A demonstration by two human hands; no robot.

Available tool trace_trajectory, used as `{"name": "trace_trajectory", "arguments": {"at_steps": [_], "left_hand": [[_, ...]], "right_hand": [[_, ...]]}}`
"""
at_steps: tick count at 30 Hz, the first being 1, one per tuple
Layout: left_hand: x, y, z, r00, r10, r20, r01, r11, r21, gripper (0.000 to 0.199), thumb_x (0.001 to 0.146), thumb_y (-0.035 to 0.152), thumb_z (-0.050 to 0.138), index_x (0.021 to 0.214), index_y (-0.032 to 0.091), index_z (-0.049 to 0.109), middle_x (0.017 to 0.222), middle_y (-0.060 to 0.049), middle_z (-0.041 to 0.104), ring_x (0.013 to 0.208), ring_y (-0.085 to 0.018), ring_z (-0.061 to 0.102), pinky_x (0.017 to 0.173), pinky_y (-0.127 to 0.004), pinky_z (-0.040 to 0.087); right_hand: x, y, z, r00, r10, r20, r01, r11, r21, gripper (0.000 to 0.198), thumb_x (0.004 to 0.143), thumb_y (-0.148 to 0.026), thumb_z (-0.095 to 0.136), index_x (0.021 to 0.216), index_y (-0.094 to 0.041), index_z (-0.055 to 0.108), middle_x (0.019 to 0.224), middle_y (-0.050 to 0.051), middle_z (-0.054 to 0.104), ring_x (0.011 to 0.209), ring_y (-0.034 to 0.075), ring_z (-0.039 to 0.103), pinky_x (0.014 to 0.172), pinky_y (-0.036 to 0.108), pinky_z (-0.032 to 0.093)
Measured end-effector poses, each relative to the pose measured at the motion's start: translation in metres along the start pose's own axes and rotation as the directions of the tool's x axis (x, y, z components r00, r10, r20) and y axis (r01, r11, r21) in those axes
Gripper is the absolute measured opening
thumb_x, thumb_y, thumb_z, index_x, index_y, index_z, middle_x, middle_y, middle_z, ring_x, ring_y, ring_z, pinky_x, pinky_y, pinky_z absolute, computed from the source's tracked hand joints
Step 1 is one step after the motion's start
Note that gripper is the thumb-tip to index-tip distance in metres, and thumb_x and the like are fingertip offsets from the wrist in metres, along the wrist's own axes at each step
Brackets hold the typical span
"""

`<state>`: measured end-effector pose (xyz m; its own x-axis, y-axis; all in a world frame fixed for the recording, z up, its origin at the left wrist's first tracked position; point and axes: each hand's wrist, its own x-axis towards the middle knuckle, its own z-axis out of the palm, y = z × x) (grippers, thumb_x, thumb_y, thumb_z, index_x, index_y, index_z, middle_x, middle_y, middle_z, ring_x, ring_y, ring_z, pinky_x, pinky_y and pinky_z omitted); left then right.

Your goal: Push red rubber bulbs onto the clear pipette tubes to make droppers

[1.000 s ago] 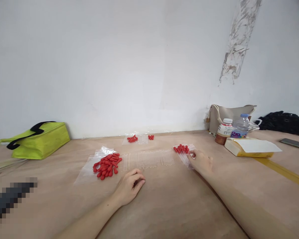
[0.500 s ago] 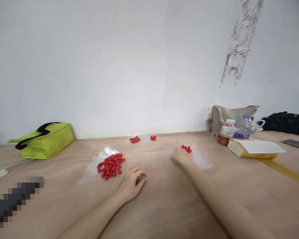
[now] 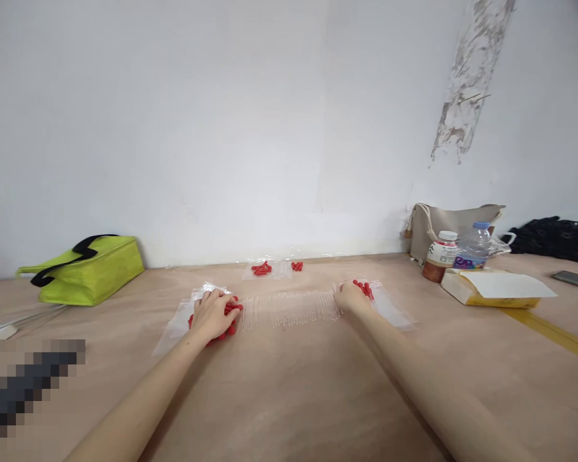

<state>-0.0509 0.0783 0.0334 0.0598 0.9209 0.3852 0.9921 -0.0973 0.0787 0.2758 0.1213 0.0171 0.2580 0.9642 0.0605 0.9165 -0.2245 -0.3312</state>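
Note:
My left hand (image 3: 212,316) rests over a pile of red rubber bulbs (image 3: 232,331), its thumb apart from the fingers. The pile lies on clear plastic bags (image 3: 170,335) and is partly covered by the hand. Thin clear dropper tubes (image 3: 306,308) lie side by side in a row between my hands, with a gap toward the left end. At the row's right end my right hand (image 3: 351,297) is curled closed, fingertips mostly hidden. Beside it more red bulbs (image 3: 365,288) sit on a clear plastic bag (image 3: 392,309).
Against the wall lie a clear bag (image 3: 282,270) and two small groups of red bulbs (image 3: 261,269). A green bag (image 3: 94,273) stands left. To the right are a brown drink bottle (image 3: 440,256), a water bottle (image 3: 475,245), a yellow-white box (image 3: 496,289) and a phone (image 3: 575,280).
My left hand has moved left and away from me, from the bare table in front of the tubes onto the red bulb pile. My right hand has barely moved.

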Motion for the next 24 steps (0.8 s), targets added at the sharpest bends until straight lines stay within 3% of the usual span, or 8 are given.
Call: {"name": "trace_trajectory", "arguments": {"at_steps": [6,10,14,19,20,22,24], "left_hand": [[0.018,-0.001,0.009,0.998,0.039,0.059,-0.038,0.999,-0.022,0.022,0.07,0.039,0.052,0.082,0.026,0.066,0.101,-0.007,0.056,0.099,-0.029,0.043,0.081,-0.041,0.032],[0.024,-0.002,0.013,0.997,0.044,0.066,-0.04,0.997,-0.059,0.017,0.067,0.037,0.056,0.07,0.025,0.067,0.097,-0.007,0.058,0.099,-0.03,0.044,0.082,-0.042,0.032],[0.026,0.0,0.01,0.999,0.037,0.031,-0.033,0.993,-0.117,0.014,0.067,0.032,0.057,0.068,0.022,0.065,0.095,-0.008,0.058,0.101,-0.03,0.043,0.083,-0.041,0.033],[0.005,0.017,-0.004,0.995,0.1,-0.021,-0.102,0.962,-0.252,0.019,0.078,0.034,0.046,0.082,0.02,0.058,0.087,-0.005,0.059,0.089,-0.021,0.052,0.076,-0.031,0.041],[-0.003,0.023,-0.006,0.993,0.121,-0.017,-0.12,0.945,-0.305,0.022,0.082,0.035,0.04,0.086,0.02,0.055,0.081,-0.003,0.059,0.079,-0.018,0.055,0.07,-0.028,0.043],[-0.02,0.037,-0.005,0.98,0.197,0.003,-0.153,0.77,-0.619,0.023,0.084,0.036,0.038,0.089,0.018,0.051,0.075,-0.001,0.058,0.069,-0.015,0.055,0.065,-0.026,0.044],[-0.034,0.052,-0.002,0.971,0.238,0.017,-0.139,0.623,-0.769,0.023,0.084,0.035,0.04,0.096,0.017,0.048,0.074,-0.001,0.058,0.07,-0.014,0.055,0.067,-0.026,0.044]], "right_hand": [[-0.054,0.006,-0.003,0.956,-0.261,-0.136,0.268,0.963,0.035,0.025,0.079,-0.022,0.039,0.098,-0.02,0.056,0.092,0.006,0.061,0.091,0.018,0.052,0.073,0.027,0.031],[-0.085,0.01,0.009,0.823,-0.479,-0.305,0.511,0.859,0.027,0.022,0.079,-0.02,0.041,0.088,-0.02,0.061,0.085,0.006,0.061,0.085,0.019,0.052,0.071,0.029,0.03],[-0.099,0.01,0.018,0.737,-0.548,-0.395,0.605,0.796,0.025,0.021,0.081,-0.022,0.041,0.086,-0.021,0.061,0.078,0.004,0.061,0.079,0.018,0.051,0.07,0.03,0.028],[-0.104,0.011,0.02,0.683,-0.589,-0.431,0.669,0.742,0.046,0.019,0.083,-0.021,0.039,0.08,-0.019,0.057,0.077,0.003,0.059,0.074,0.016,0.051,0.069,0.03,0.027],[-0.103,0.01,0.019,0.669,-0.603,-0.434,0.686,0.726,0.049,0.019,0.084,-0.021,0.038,0.08,-0.018,0.056,0.078,0.003,0.059,0.073,0.015,0.051,0.07,0.03,0.027],[-0.101,0.008,0.018,0.633,-0.642,-0.432,0.725,0.687,0.042,0.02,0.085,-0.02,0.035,0.081,-0.017,0.055,0.08,0.003,0.059,0.072,0.014,0.051,0.07,0.029,0.027],[-0.099,0.003,0.016,0.587,-0.695,-0.416,0.769,0.639,0.017,0.021,0.086,-0.018,0.034,0.083,-0.017,0.055,0.08,0.004,0.059,0.071,0.013,0.051,0.07,0.029,0.028]]}}
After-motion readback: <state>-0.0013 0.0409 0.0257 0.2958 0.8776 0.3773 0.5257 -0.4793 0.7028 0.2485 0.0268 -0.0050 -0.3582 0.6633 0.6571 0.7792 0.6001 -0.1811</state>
